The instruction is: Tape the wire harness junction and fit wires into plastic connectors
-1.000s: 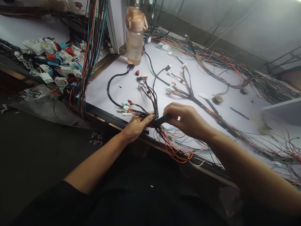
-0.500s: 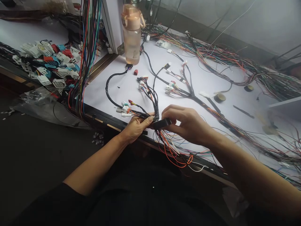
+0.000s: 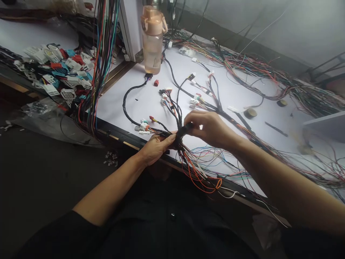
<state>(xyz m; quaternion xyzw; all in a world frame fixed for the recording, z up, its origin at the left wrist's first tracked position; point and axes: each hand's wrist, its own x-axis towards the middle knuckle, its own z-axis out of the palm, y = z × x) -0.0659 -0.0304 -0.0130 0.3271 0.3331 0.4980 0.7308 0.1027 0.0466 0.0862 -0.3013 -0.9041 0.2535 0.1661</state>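
A peach-lidded bottle [image 3: 152, 50] stands by the left edge of the white surface [image 3: 113, 104], and a hank of hanging wires [image 3: 104, 54] drops past its near left corner. Beyond that edge I see a heap of plugs [image 3: 64, 68], white, red and blue. Tangled wires [image 3: 248, 68] crowd the far edge. A second bundle [image 3: 234, 124] runs toward the right, close behind the working hands, with a small roll [image 3: 250, 113] just past it.

The wire bundle [image 3: 180, 144] sits at the near edge: black-wrapped branches fan out over the surface to small plugs, one curving toward the bottle, while bare orange, white and blue strands spill loose on the other side. The left hand [image 3: 156, 148] has its grip closed around the joint; the right hand [image 3: 212, 127] pinches black tape [image 3: 185, 129] against it.
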